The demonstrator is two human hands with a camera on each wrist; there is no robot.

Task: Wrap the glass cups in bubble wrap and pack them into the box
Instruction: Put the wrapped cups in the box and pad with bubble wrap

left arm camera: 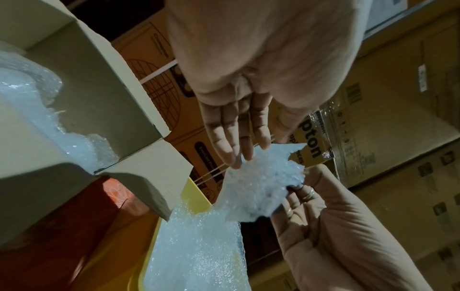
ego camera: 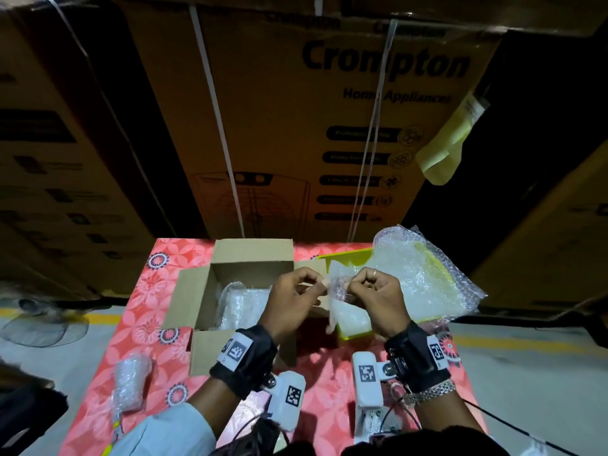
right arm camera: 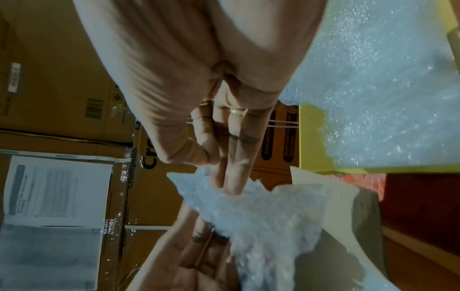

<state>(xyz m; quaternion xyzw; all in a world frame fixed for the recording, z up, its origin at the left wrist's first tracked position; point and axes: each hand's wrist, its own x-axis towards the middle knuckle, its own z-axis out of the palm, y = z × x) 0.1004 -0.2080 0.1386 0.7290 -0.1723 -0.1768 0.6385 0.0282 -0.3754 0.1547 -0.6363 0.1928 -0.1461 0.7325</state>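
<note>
Both hands are raised over the table, each pinching the top edge of one small torn bubble wrap piece [ego camera: 335, 291] that hangs between them. My left hand [ego camera: 320, 284] grips its left side and my right hand [ego camera: 352, 280] its right side. In the left wrist view the left hand's fingertips [left arm camera: 236, 161] sit on the piece [left arm camera: 261, 187]. The right wrist view shows the right hand's fingers [right arm camera: 231, 177] pressed into it [right arm camera: 254, 208]. The open cardboard box [ego camera: 204, 291] holds a wrapped bundle [ego camera: 243, 304]. One wrapped cup [ego camera: 130, 383] lies at the table's front left. No bare glass shows.
A yellow tray [ego camera: 348, 256] heaped with bubble wrap sheets [ego camera: 418, 274] stands right of the box. A red floral cloth [ego camera: 148, 301] covers the table. Tall cartons [ego camera: 312, 126] rise close behind it. A fan [ego camera: 42, 324] lies on the floor to the left.
</note>
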